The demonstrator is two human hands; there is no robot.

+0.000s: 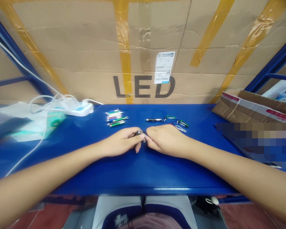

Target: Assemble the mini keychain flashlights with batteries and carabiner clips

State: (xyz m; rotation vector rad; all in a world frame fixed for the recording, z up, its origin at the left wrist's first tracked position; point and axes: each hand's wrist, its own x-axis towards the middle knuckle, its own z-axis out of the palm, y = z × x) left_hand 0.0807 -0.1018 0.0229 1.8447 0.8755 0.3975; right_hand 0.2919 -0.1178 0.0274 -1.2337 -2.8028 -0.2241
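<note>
Over the middle of the blue table [157,178], my left hand [121,141] pinches a small dark piece with a shiny silver end [139,132]; fingers cover most of it. My right hand [165,140] is closed and meets the left fingertips at that piece; what it grips is hidden. Just behind the hands on the right lies a black pen-like light [153,120], its end by a green carabiner [170,117]. Near it are another green carabiner [183,123] and a silver one [180,128]. Behind my left hand, several slim coloured metal tubes [116,117] lie in a row.
A white power strip [78,109] with cables and plastic bags [54,122] occupies the back left. An open cardboard box [250,108] stands at the right, beside a blurred-out patch [257,140]. A large carton marked LED [92,63] walls off the back, between blue frame posts [271,63].
</note>
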